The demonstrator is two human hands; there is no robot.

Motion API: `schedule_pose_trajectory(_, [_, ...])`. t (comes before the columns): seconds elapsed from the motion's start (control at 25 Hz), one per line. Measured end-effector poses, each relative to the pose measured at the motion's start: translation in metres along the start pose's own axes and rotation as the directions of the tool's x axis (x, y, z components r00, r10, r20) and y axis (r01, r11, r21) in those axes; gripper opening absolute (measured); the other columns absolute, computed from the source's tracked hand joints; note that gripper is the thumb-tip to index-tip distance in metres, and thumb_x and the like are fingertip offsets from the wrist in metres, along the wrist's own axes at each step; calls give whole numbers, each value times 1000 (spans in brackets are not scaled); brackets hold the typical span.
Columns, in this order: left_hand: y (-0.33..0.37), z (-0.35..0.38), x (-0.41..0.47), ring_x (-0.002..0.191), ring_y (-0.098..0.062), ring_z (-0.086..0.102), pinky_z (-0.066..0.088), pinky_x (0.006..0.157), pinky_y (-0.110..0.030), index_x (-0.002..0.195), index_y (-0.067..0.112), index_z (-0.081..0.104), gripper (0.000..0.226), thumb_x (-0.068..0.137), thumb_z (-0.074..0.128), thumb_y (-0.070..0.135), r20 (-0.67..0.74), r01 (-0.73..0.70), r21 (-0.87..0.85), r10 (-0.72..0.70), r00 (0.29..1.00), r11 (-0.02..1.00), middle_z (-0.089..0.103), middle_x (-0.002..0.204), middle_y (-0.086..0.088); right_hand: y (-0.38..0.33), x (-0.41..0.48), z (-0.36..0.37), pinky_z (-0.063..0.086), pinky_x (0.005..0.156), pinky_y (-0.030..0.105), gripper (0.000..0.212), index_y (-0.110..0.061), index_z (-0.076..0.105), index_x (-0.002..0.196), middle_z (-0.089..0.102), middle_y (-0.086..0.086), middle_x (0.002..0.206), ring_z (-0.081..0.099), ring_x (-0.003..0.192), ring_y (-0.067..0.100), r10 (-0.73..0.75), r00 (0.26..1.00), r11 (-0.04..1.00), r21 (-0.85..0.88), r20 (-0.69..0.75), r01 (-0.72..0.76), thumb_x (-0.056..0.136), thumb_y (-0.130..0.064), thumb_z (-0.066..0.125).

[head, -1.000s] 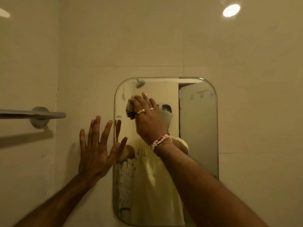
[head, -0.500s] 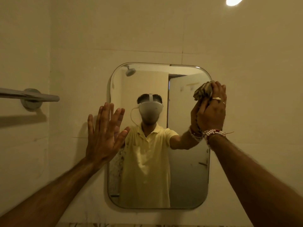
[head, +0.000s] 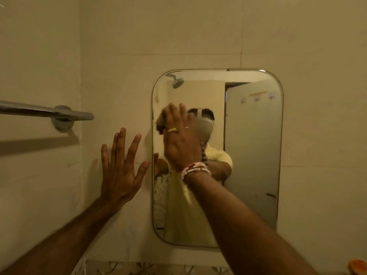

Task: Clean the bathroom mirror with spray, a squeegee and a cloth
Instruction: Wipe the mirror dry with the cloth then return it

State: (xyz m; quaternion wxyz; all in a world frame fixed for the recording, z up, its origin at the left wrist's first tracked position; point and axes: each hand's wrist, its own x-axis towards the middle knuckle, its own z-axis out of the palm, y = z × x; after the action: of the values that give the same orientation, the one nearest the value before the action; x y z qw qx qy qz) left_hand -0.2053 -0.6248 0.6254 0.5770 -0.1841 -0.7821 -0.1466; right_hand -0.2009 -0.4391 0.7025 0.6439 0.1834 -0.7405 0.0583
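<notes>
2 hands are up at the wall. The right hand (head: 181, 139) is pressed flat-fingered over a bunched cloth (head: 160, 122), pinning it against the glass in the upper left part of the mirror (head: 256, 155); only a dark, crumpled edge of the cloth shows past the fingers (head: 174, 116). The left hand (head: 121, 171) holds nothing: its fingers are spread wide and the palm lies against the wall tile just beside the mirror's left edge, apparently as a brace.

The work looks to be in the cloth-wiping stage. No spray bottle and no squeegee are in view, so whether those steps are done cannot be told. The glass shows no plain streaks or droplets in this dim light, though the lower half and right side appear untouched by the cloth at this moment, and I would judge that those areas and the rim are left to wipe.

Counted: 1 mirror, 1 cloth, 1 towel bar (head: 45, 113) on the side wall to the left, 2 rings on the right hand, and several bead bracelets (head: 194, 170) at the right wrist. 1 orange object (head: 357, 266) sits at the bottom right corner, too cut off to identify.
</notes>
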Motion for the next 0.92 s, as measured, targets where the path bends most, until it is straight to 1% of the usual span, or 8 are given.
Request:
schedule_pose_trajectory(0.16, [-10,-1,-9,162,-32,5,6,125,-68,165,23,21,75,104,15,66,-8,-11,0,11,1000,1000,4,175,-14,-31,-44,28,4,127,50,66,-11,19,159,14,12,168,-2,157,28,-111,987,993,-26,114,115,98,-23,41])
schedule_pose_trajectory(0.28, [-9,-2,-13,162,-32,6,6,125,-68,165,23,21,75,105,15,66,0,-1,12,1,1000,1000,5,175,-15,-26,-66,27,1,127,47,68,-12,19,159,16,10,167,-5,157,24,-166,977,984,-37,137,172,97,-22,43])
schedule_pose_trajectory(0.4, [1,0,-16,162,-31,5,4,126,-67,166,22,22,75,104,16,66,17,0,5,0,1000,1000,4,175,-14,-8,-72,13,-1,127,47,69,-14,19,159,17,8,167,-2,157,24,-158,976,985,-44,148,166,95,-24,45])
schedule_pose_trajectory(0.52, [16,5,-13,163,-31,4,2,126,-66,166,22,22,77,104,16,67,28,-4,-16,5,1000,1000,2,176,-14,25,-72,-9,-4,127,46,71,-17,21,158,20,7,167,3,157,25,-99,988,993,-56,122,107,94,-27,49])
schedule_pose_trajectory(0.6, [26,10,-13,163,-30,3,1,127,-65,166,22,21,77,104,16,67,26,-8,-27,8,1000,1000,0,176,-13,53,-71,-26,-1,127,46,66,-19,24,157,23,6,166,4,157,24,-50,996,997,-53,70,54,95,-28,45])
schedule_pose_trajectory(0.72, [36,22,-14,163,-30,3,4,126,-66,167,24,16,76,104,18,65,18,-28,-9,29,999,1000,-2,176,-12,101,-69,-56,8,127,48,59,-20,27,157,24,4,166,8,157,23,52,998,996,-78,-29,-54,100,-23,45])
schedule_pose_trajectory(0.8, [41,29,-15,163,-30,3,5,125,-67,168,26,12,75,103,20,64,11,-38,-8,38,999,999,-3,176,-11,134,-70,-79,12,127,49,54,-20,32,155,29,3,164,13,156,22,156,981,985,-54,-113,-162,102,-25,42])
schedule_pose_trajectory(0.92, [45,36,-15,163,-30,2,5,126,-66,168,28,7,76,103,22,64,-6,-33,-21,33,999,999,-2,176,-10,173,-81,-106,13,127,46,52,-18,35,153,34,4,162,17,155,22,338,910,939,18,-239,-344,102,-28,37])
